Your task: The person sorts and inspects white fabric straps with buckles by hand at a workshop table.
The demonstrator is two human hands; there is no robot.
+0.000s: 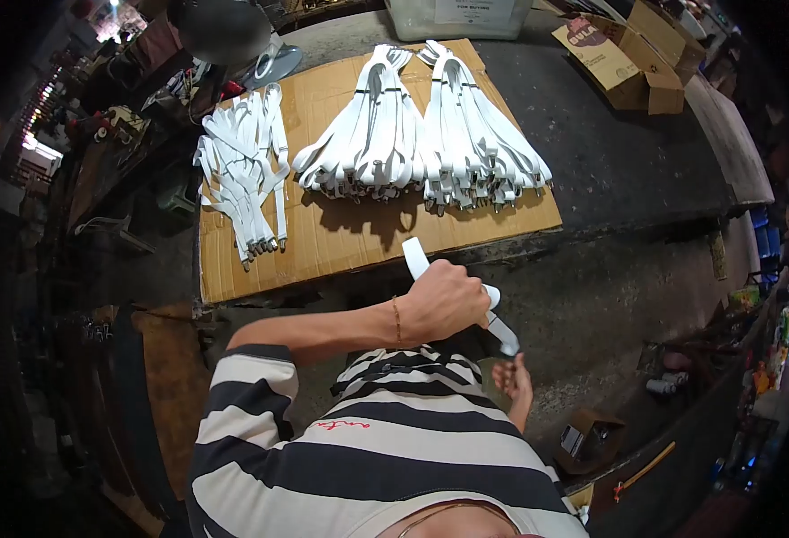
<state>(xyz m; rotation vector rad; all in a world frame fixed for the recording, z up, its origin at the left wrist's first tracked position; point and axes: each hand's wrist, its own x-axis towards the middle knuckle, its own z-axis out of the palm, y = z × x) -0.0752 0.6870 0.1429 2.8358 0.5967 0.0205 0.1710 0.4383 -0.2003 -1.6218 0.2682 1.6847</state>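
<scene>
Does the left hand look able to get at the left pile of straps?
Probably yes, once freed: the left hand grips a white strap, but bare cardboard beside the left pile leaves an open approach.

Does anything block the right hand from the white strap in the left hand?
Nothing visible does. The right hand is right beside the near end of the white strap; whether they touch is unclear.

Left hand [448,300]: we clutch a white strap [415,258] in a fist.
Right hand [514,380]: we have it by the strap's near right part, grip unclear.
Cardboard [323,251]: we see two strap bundles [368,125], a looser pile [242,161] left.
Far right: open carton [628,90].
</scene>
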